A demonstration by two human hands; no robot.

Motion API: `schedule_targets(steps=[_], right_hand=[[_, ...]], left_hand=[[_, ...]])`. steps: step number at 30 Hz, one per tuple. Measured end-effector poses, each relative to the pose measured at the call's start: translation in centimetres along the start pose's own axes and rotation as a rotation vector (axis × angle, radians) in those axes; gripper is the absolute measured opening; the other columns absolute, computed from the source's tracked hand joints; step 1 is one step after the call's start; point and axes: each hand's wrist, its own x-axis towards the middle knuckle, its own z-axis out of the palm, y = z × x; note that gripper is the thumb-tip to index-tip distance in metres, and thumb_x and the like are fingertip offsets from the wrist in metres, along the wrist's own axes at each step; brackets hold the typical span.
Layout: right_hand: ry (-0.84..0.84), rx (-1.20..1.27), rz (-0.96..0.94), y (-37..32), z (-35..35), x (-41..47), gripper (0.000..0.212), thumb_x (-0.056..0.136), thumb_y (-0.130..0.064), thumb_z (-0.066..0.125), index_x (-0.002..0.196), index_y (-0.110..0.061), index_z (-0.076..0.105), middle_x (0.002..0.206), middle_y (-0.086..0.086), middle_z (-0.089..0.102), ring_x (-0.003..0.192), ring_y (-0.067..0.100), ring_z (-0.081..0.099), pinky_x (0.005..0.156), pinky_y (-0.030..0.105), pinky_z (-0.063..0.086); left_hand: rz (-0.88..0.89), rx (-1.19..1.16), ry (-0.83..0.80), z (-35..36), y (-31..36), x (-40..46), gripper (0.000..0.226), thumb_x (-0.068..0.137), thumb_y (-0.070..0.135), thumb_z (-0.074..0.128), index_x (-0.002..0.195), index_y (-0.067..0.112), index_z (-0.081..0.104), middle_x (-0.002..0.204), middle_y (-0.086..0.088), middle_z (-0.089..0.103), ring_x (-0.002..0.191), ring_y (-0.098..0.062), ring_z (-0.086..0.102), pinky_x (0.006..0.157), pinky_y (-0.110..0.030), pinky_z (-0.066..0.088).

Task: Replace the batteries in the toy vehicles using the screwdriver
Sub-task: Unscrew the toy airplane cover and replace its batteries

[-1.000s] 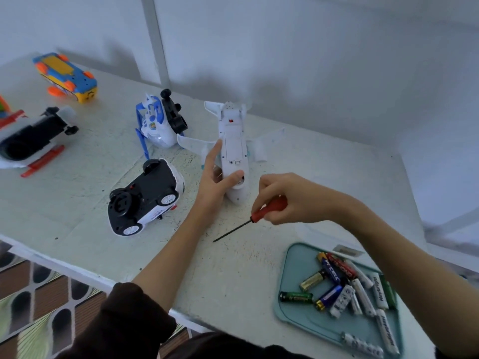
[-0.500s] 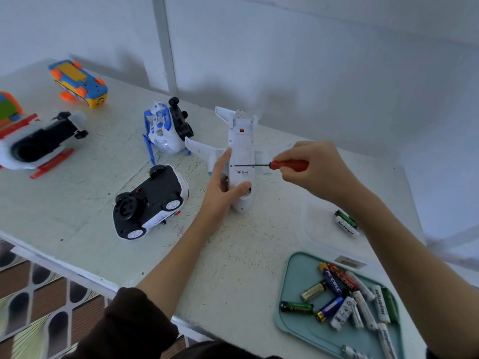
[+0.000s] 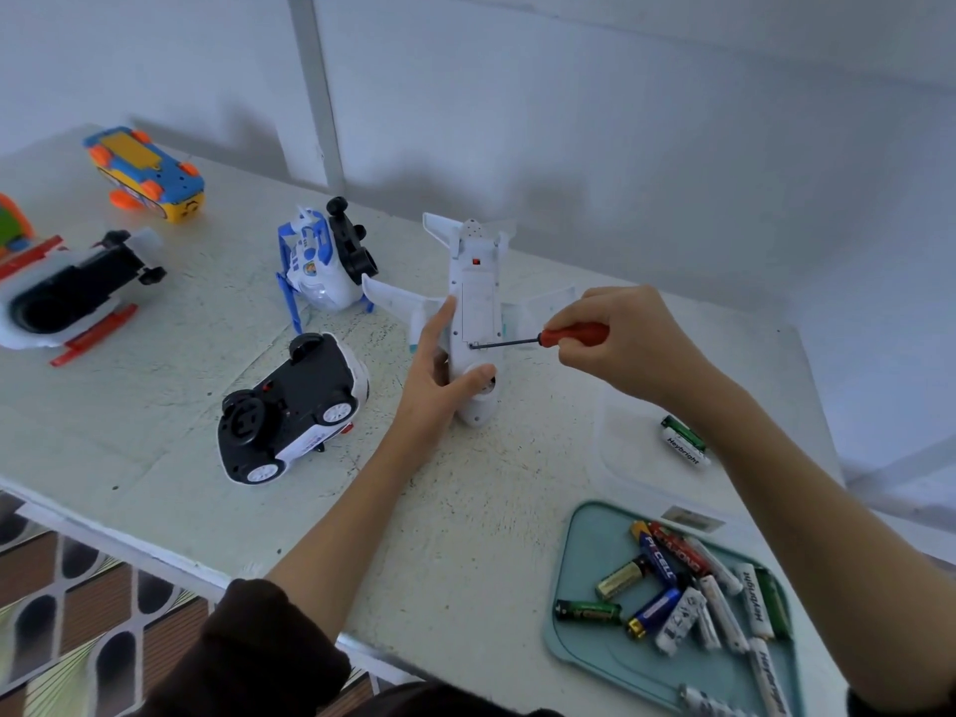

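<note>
Toys lie along the table (image 3: pixel 491 509) from its left edge inward: a white and black vehicle with red skids (image 3: pixel 67 297) cut off at that edge, a blue and yellow one (image 3: pixel 147 173) near the back left corner, a blue and white one (image 3: pixel 323 263) tipped on its side further in, and a black-bottomed car (image 3: pixel 292 408) lying belly up toward the front edge. None of these shows an open battery hatch, so they look untouched (as far as this view tells).

Just right of the car, the left hand (image 3: pixel 439 370) steadies the white plane (image 3: pixel 476 313), which lies upside down near the middle of the table, nose toward the person. Its fingers are stretched along the body's left side and its thumb is hooked over the nose, a loose brace more than a grip.

The right hand (image 3: pixel 628 344) pinches the red handle of the screwdriver (image 3: pixel 538 341), fingers curled around it; the shaft runs sideways with its tip at the near end of the plane's battery cover, which is still on. Loosening the screw looks like the current step.

Further right, two batteries (image 3: pixel 685 439) sit in a clear tray, and at the front right corner a teal tray (image 3: pixel 579 556) holds a loose pile of batteries (image 3: pixel 688 587). No swap looks done yet.
</note>
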Motion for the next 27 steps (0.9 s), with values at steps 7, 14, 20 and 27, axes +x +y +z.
schedule_targets(steps=[7,14,20,27], right_hand=[[0.013,0.014,0.008,0.0,-0.2,-0.1,0.020,0.074,-0.003,0.062,0.088,-0.010,0.075,0.074,-0.001,0.066,0.062,0.002,0.053,0.061,0.005,0.040],[0.005,-0.005,0.009,0.2,0.0,-0.1,0.020,0.075,-0.004,0.061,0.089,-0.010,0.074,0.077,0.001,0.067,0.064,0.002,0.052,0.063,0.005,0.041],[-0.040,-0.126,-0.020,-0.9,-0.3,0.5,0.022,0.077,-0.006,0.059,0.092,-0.010,0.074,0.077,0.002,0.062,0.064,0.014,0.052,0.062,0.022,0.045],[-0.110,-0.348,-0.150,-4.7,-0.9,2.2,0.023,0.084,-0.010,0.057,0.104,-0.011,0.070,0.096,0.001,0.038,0.074,0.019,0.045,0.061,0.024,0.035]], left_hand=[[0.005,0.019,-0.004,0.0,0.1,0.0,0.080,0.066,0.033,0.076,0.133,0.051,0.034,0.141,-0.001,0.049,0.116,-0.010,0.058,0.086,-0.020,0.050],[0.008,0.002,-0.011,0.0,-0.2,0.0,0.081,0.079,0.010,0.073,0.140,0.041,0.030,0.142,-0.003,0.048,0.117,-0.010,0.057,0.090,-0.022,0.050],[0.008,0.047,0.009,0.2,-0.2,0.0,0.080,0.075,0.020,0.070,0.140,0.043,0.030,0.142,-0.001,0.049,0.116,-0.009,0.058,0.090,-0.023,0.050],[0.007,0.052,0.023,0.4,-0.2,-0.1,0.082,0.075,0.020,0.070,0.143,0.039,0.028,0.142,-0.001,0.048,0.113,-0.007,0.059,0.084,-0.020,0.051]])
